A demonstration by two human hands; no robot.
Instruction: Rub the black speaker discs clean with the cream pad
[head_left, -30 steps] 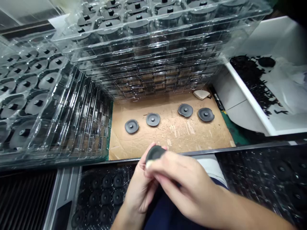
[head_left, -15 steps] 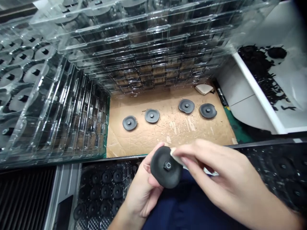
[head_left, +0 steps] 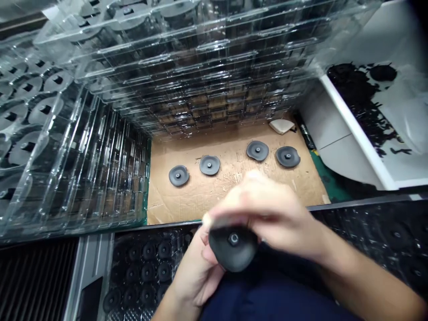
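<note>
A black, rubbery disc (head_left: 232,258) with a metal nut in its middle is held up, low in the middle of the frame. The left hand (head_left: 197,269) grips it from the left. The right hand (head_left: 274,211) bends over its top edge and pinches a small cream pad (head_left: 207,220), which looks blurry to me. Farther up lies brown cardboard (head_left: 187,203) with four more discs (head_left: 209,165) on it, two at each side. Tall stacks of clear plastic trays (head_left: 90,156) fill the top and left. A white bin (head_left: 359,133) at the right holds black scraps (head_left: 356,93).
</note>
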